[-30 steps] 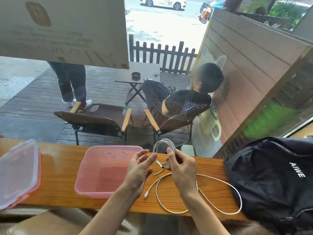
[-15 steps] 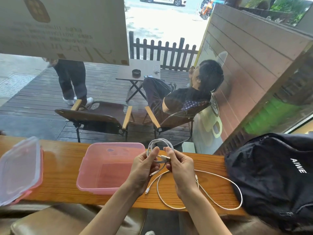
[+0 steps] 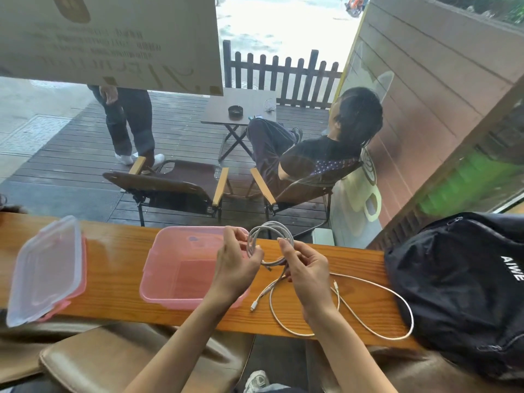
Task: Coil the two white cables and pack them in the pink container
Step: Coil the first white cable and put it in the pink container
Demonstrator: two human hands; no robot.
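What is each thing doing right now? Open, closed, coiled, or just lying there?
Pink plastic container: open, nothing inside.
Clear lid with pink clips: off, on the wooden counter.
Coiled white cable: gripped by left hand and right hand.
Loose white cable: uncoiled on the counter.
Black backpack: zipped.

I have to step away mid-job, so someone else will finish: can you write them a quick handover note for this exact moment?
Left hand: pinches one side of the coiled cable, held above the counter.
Right hand: fingers curled on the coil's other side.
Second cable: loose and uncoiled on the wooden counter, right of the pink container.
Container: open, nothing inside; its lid lies to the left.
Done: first cable looped.
Left: put it in, coil the second, pack it.
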